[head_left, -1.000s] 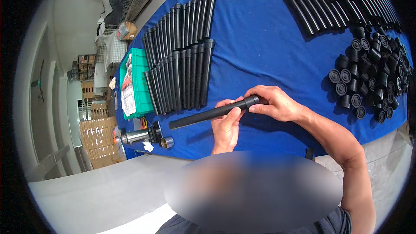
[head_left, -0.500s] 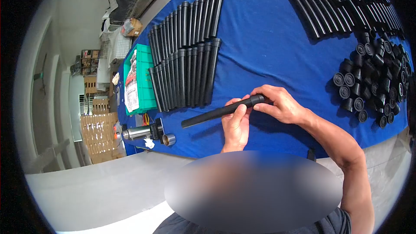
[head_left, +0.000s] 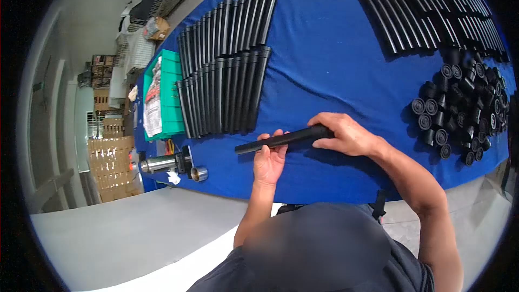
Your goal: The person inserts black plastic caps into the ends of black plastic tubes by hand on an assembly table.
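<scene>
A black tube [head_left: 281,140] with a wider cap at its right end is held between both hands over the blue cloth. My left hand [head_left: 270,162] supports the tube from below near its middle, thumb on the near side and fingers behind it. My right hand [head_left: 346,134] is wrapped round the capped right end, which it partly hides. Two rows of capped black tubes [head_left: 230,94] lie to the left beyond my hands. At the right is a heap of black caps [head_left: 459,105], and above it lie rows of black tubes [head_left: 400,19].
A green bin [head_left: 172,94] with papers inside stands at the left edge of the blue cloth [head_left: 324,38]. Nearer me are a metal cylinder device [head_left: 161,164], a small metal ring [head_left: 199,173] and a white scrap [head_left: 173,177]. Cardboard boxes [head_left: 111,167] stand beyond.
My left hand has slid left along the tube, away from its capped end. My right hand now covers more of the cap. The view has shifted slightly.
</scene>
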{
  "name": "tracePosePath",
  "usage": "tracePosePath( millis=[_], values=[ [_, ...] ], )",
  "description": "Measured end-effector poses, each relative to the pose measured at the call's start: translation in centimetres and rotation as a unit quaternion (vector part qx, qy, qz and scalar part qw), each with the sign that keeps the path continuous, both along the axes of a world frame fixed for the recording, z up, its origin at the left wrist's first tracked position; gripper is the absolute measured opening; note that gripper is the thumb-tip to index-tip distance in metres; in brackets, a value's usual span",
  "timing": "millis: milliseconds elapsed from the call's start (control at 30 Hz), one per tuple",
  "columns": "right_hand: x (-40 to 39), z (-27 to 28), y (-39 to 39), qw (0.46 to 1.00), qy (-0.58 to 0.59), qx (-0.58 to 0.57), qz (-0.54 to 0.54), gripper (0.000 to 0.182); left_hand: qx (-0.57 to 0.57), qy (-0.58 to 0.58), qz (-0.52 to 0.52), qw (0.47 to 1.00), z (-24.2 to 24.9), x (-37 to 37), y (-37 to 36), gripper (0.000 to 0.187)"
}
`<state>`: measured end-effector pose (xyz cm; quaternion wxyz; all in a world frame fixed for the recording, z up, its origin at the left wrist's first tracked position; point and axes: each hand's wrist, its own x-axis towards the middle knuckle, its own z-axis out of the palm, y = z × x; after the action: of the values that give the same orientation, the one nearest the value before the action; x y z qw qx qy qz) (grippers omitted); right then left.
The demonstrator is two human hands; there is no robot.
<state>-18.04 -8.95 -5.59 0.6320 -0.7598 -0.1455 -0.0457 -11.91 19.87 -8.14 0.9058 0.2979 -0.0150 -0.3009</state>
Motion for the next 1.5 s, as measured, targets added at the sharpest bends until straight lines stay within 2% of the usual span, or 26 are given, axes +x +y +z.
tracePosePath(
  millis=[333,533,733,833,933,1033,1167,1200,1300,1333,1367,1400,1467,1500],
  values=[
    [-0.5,1.2,0.9,0.998,0.07,0.005,-0.003,0.037,0.001,-0.012,-0.053,0.999,-0.5,0.2,0.9,0.041],
    [-0.2,1.1,0.1,0.998,0.043,-0.003,0.038,0.033,0.013,-0.011,-0.063,0.998,-1.0,0.3,1.3,0.042],
    [-0.4,1.1,0.8,0.997,0.069,0.016,0.006,0.034,0.018,0.002,-0.053,0.998,-0.6,0.2,1.0,0.041],
    [-0.3,1.1,0.7,0.994,0.106,0.011,0.016,0.04,0.01,0.001,-0.064,0.998,-0.6,0.3,1.1,0.04],
    [-0.1,-0.2,1.1,0.997,0.058,0.058,-0.009,0.051,-0.017,-0.014,-0.066,0.998,-0.1,0.3,-0.1,0.037],
    [0.2,0.4,-0.5,0.978,0.174,0.102,0.046,0.056,-0.026,-0.009,-0.08,0.996,-0.6,0.4,0.7,0.036],
    [0.4,1.5,-0.5,0.975,0.207,0.011,0.078,0.042,-0.03,-0.001,-0.074,0.997,-0.6,0.4,0.7,0.035],
    [0.3,1.4,-0.2,0.962,0.249,0.084,0.073,0.035,-0.022,-0.006,-0.077,0.997,-0.6,0.4,0.8,0.035],
    [-0.2,-0.2,1.0,0.961,0.24,0.131,0.036,0.031,0.014,-0.024,-0.064,0.998,-0.3,0.2,1.1,0.034],
    [-0.3,0.3,1.0,0.967,0.228,0.114,0.028,0.029,0.018,-0.031,-0.067,0.997,-0.5,0.2,0.8,0.035],
    [-0.4,1.1,1.0,0.982,0.181,0.055,0.017,0.03,0.035,-0.052,-0.046,0.997,-1.1,-0.1,0.9,0.032],
    [-0.5,-0.2,1.4,0.999,0.018,-0.015,-0.031,0.032,0.038,-0.043,-0.039,0.998,-0.6,-0.4,0.4,0.03],
    [-0.5,0.2,0.8,0.996,0.082,0.018,0.003,0.033,0.012,-0.069,-0.029,0.997,-1.5,-0.5,0.2,0.032],
    [-0.5,-0.5,0.8,0.999,0.036,0.015,-0.022,0.033,0.001,-0.058,-0.02,0.998,-1.5,-0.6,-0.1,0.032]
  ],
)
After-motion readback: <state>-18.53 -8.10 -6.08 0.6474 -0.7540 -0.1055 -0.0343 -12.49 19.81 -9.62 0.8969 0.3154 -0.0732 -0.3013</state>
